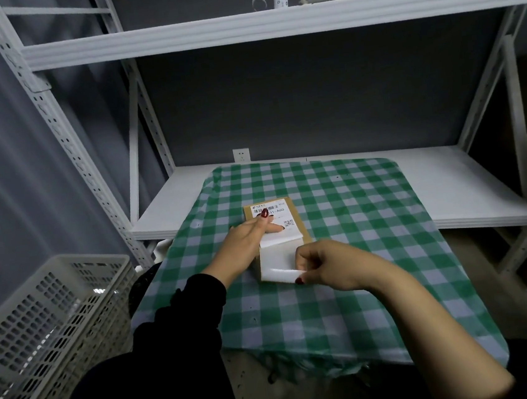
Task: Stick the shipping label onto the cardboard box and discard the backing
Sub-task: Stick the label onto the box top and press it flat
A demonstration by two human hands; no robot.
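on the checked surface (pixel 355 222), left hand (pixel 247 240) presses the half-stuck shipping label (pixel 273 213) onto the cardboard box (pixel 299 215), fingers flat; right hand (pixel 324 266) pinches the backing (pixel 278 262), partly peeled, undiscarded.

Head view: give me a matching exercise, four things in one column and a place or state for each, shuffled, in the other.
Things:
1. shipping label
2. backing
3. cardboard box
4. plastic basket

Place or state:
A. far left, off the cloth
B. on the checked cloth
C. pinched by the right hand
D. pressed down under the left hand

Pairs: 1-D, 2-C, 3-B, 4-A
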